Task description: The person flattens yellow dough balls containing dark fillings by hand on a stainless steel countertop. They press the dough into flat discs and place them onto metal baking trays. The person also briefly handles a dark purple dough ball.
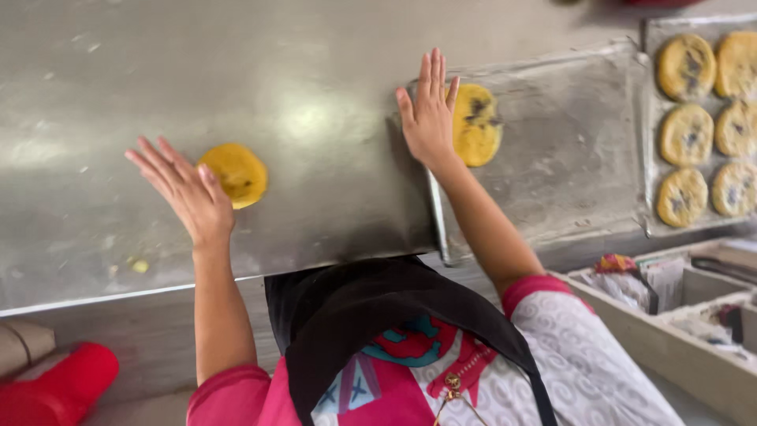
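The left hand [188, 192] lies flat on the shiny steel worktop [315, 118] with its fingers [154, 162] spread wide and straight, holding nothing. A round flat yellow dough disc [235, 174] lies just to the right of this hand, touching the side of it near the thumb. The disc is smooth and bright yellow with a small dark spot near its lower edge. The right hand [430, 118] is also flat and open, fingers close together and pointing away from the person, holding nothing. A second yellow dough disc with dark patches [477, 125] lies just to the right of that hand, touching its edge, on the near left corner of a flat grey metal tray [568, 158]. This disc looks a bit taller than wide, so its long side runs away from the person. Each disc has its own hand right beside it, and each lies to the right of that hand. Farther right, another grey tray [651, 126] holds rows of round yellow cakes with dark middles [688, 134]. A red thing [63, 386] sits low on the left.
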